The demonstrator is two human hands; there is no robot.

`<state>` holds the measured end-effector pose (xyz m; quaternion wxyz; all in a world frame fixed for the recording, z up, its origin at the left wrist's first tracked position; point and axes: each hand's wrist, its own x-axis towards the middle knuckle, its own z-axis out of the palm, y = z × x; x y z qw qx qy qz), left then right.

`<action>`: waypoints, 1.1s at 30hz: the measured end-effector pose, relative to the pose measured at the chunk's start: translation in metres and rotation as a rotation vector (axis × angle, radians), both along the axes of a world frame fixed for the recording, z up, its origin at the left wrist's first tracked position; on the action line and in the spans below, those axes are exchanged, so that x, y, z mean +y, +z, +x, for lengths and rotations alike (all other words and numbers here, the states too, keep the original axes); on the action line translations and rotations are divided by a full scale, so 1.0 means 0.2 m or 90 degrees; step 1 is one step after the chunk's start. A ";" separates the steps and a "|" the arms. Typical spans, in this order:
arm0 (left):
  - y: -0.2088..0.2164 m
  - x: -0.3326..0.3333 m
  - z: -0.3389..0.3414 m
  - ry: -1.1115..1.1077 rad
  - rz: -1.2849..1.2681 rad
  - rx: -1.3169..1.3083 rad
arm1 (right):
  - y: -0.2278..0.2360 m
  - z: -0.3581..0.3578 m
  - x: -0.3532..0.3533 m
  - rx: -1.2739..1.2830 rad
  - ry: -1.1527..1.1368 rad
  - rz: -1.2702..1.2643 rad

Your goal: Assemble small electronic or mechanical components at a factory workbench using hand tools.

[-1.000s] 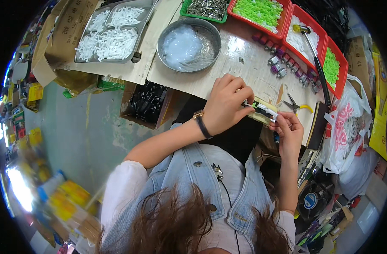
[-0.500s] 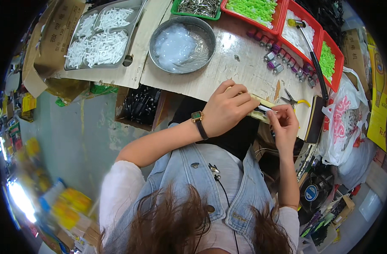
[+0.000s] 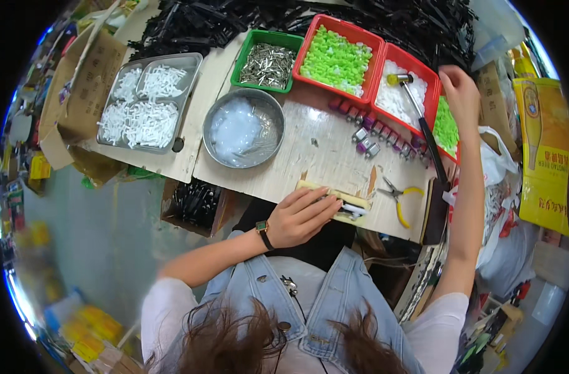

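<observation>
At the table's front edge, my left hand (image 3: 304, 218) lies with its fingers stretched flat over a cream-coloured block-like holder (image 3: 340, 194). A slim black-and-white piece (image 3: 353, 210) sits in the holder, its white end showing past my fingertips; the rest is under the hand. My right hand (image 3: 461, 93) is stretched far to the right, beside the large pile of black plastic parts (image 3: 415, 28). Its fingers are bent together at the pile's edge, and what is between their tips is hidden.
Red trays hold green (image 3: 337, 59) and white pieces (image 3: 393, 87); a hammer (image 3: 425, 121) lies across them. Small motors (image 3: 367, 146) stand in rows. Also on the table are yellow-handled pliers (image 3: 400, 199), a round metal bowl (image 3: 244, 161), a green tray (image 3: 241, 75) of metal pins and a compartment tray (image 3: 188, 121).
My right hand has left the white-ended piece and reached up and right to the black pile. My left hand stays on the holder, now flatter. The view has shifted, showing more of the table's back.
</observation>
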<state>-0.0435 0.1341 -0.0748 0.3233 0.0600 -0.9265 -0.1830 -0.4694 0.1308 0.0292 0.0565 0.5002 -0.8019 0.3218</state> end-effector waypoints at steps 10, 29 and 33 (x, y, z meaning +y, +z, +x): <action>0.04 0.04 0.10 0.058 0.261 0.127 | -0.36 -0.65 -0.78 0.268 0.128 0.289; 0.01 0.02 0.12 0.010 0.237 0.169 | -0.22 1.32 0.69 -0.196 0.151 0.053; 0.04 0.02 0.17 0.071 0.238 0.212 | -0.25 1.39 0.64 -0.130 0.152 0.040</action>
